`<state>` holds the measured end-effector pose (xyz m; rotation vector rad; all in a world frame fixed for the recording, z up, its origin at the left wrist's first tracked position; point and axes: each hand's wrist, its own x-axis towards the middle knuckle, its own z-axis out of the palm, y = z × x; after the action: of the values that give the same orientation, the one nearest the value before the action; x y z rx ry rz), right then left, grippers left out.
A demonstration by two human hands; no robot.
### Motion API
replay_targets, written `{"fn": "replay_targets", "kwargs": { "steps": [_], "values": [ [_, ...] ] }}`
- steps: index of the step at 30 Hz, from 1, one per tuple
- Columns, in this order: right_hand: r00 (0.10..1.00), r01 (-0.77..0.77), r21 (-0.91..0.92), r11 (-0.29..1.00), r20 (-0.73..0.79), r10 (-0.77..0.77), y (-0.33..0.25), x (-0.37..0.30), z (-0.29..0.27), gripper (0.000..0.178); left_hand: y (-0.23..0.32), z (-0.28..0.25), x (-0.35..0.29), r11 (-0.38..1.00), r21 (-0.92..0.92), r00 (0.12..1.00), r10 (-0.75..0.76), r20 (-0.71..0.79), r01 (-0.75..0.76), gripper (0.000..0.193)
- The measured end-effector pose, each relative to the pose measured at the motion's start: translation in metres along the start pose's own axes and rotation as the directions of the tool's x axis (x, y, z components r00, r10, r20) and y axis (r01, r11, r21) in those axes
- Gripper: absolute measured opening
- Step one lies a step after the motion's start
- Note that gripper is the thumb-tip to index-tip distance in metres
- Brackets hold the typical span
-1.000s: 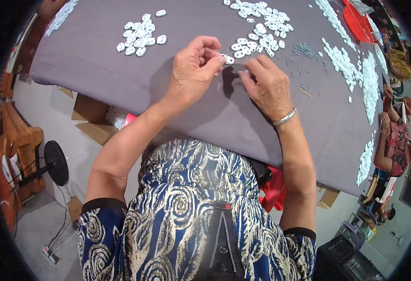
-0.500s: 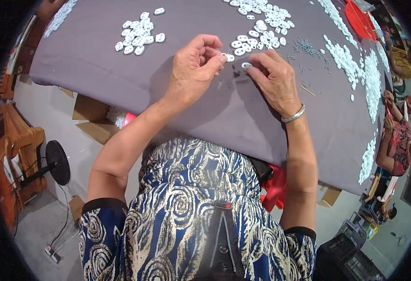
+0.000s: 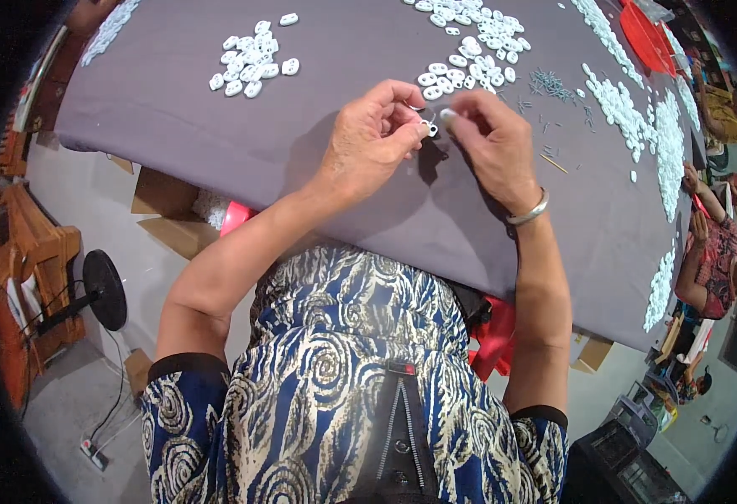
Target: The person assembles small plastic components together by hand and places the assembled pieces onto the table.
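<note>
One patterned garment (image 3: 326,370) was seen nearest, below the edge of a grey-covered counter (image 3: 587,252). On that cover a thin wooden stick (image 3: 554,163) was found, to the right of the right hand (image 3: 494,139). A white two-holed piece (image 3: 430,128) was pinched at the fingertips of the left hand (image 3: 372,139), held above the counter, its long axis apparently turned sideways and its free end pointed toward the right hand. A second white piece (image 3: 447,115), blurred, was gripped between the right thumb and fingers; its axis could not be told. It was held just beside the first, to the right and slightly farther out, with a narrow gap seemingly left between them. Both grips were thus closed. Past the fingertips, loose white pieces (image 3: 444,78) were scattered, with grey pins (image 3: 550,84) to their right. Farthest, a red basin (image 3: 647,38) was seen.
</note>
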<state>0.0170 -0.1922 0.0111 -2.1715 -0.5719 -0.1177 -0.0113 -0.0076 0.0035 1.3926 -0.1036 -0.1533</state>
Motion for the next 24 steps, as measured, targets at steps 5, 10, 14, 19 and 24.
{"fn": "replay_targets", "kwargs": {
  "steps": [5, 10, 14, 19, 24],
  "values": [
    [0.933, -0.346, 0.514, 0.785, 0.101, 0.345, -0.018, 0.003, -0.003, 0.01, -0.001, 0.0, -0.002, 1.0, 0.015, 1.0, 0.009, 0.007, -0.009, 0.018],
    [0.944, -0.311, 0.536, 0.785, 0.078, 0.321, -0.02, 0.002, 0.001, 0.01, -0.002, 0.001, -0.002, 0.999, 0.025, 1.0, 0.026, 0.015, -0.027, 0.018],
    [0.945, -0.315, 0.508, 0.802, 0.092, 0.313, -0.02, 0.003, 0.0, 0.01, -0.003, 0.001, -0.002, 0.998, 0.041, 0.999, 0.039, 0.012, -0.04, 0.018],
    [0.951, -0.305, 0.508, 0.806, 0.112, 0.289, -0.019, 0.002, -0.001, 0.01, -0.005, 0.002, -0.001, 0.996, 0.071, 0.998, 0.057, 0.014, -0.058, 0.018],
    [0.952, -0.305, 0.524, 0.795, 0.137, 0.275, -0.015, 0.001, -0.001, 0.01, -0.007, 0.001, -0.002, 0.997, 0.047, 0.998, 0.058, 0.018, -0.059, 0.018]
  ]
}}
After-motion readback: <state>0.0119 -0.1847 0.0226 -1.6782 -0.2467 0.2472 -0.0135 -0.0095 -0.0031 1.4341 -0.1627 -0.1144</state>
